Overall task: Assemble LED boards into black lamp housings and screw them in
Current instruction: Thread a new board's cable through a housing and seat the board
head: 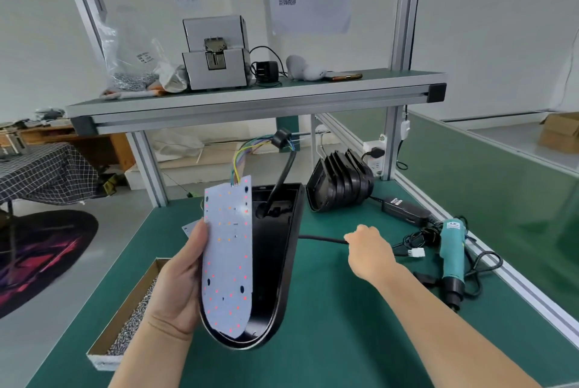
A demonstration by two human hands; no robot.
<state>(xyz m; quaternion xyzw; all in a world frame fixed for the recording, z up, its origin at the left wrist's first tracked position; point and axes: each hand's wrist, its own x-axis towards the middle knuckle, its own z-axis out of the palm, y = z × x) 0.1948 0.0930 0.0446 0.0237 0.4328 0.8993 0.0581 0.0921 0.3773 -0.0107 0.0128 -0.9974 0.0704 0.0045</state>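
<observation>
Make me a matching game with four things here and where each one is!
Things:
1. LED board
2. black cable
3. teal screwdriver
4. box of screws

Places:
A. lying on the green mat, far right
B. held by the left hand
C. at the mat's left edge
D. gripped by the right hand

Pairs: 1-B, 2-D, 3-A, 4-C
</observation>
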